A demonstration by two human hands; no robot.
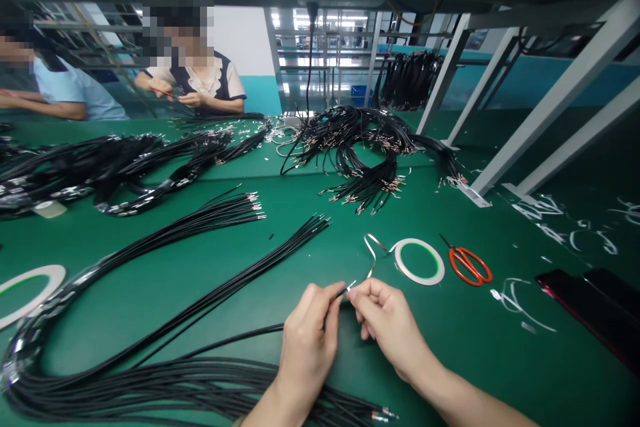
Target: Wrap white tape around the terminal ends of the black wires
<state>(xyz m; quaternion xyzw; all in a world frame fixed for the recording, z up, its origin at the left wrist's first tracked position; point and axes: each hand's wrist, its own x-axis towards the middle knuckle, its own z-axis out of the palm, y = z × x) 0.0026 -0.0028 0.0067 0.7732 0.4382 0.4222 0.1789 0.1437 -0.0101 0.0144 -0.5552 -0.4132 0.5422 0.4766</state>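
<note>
My left hand (311, 340) pinches a black cable (250, 331) close to its stripped end, which points up and to the right. My right hand (383, 313) is closed at that cable end, its thumb and finger on a thin strip of metallic tape (371, 255). That strip runs loosely back to a white-rimmed tape roll (420, 282) lying flat behind my right hand. The held cable belongs to a long bundle of black cables (150, 387) that bends round at the left. More cable ends (313, 225) from this bundle lie fanned on the table beyond my left hand.
Orange-handled scissors (470, 267) and a dark phone (590, 310) lie to the right. Piled cable bundles (365, 130) fill the table's far side. Metal posts (545, 100) rise at the right. Across the table, a person (200, 80) works with scissors; another person (75, 80) sits at far left.
</note>
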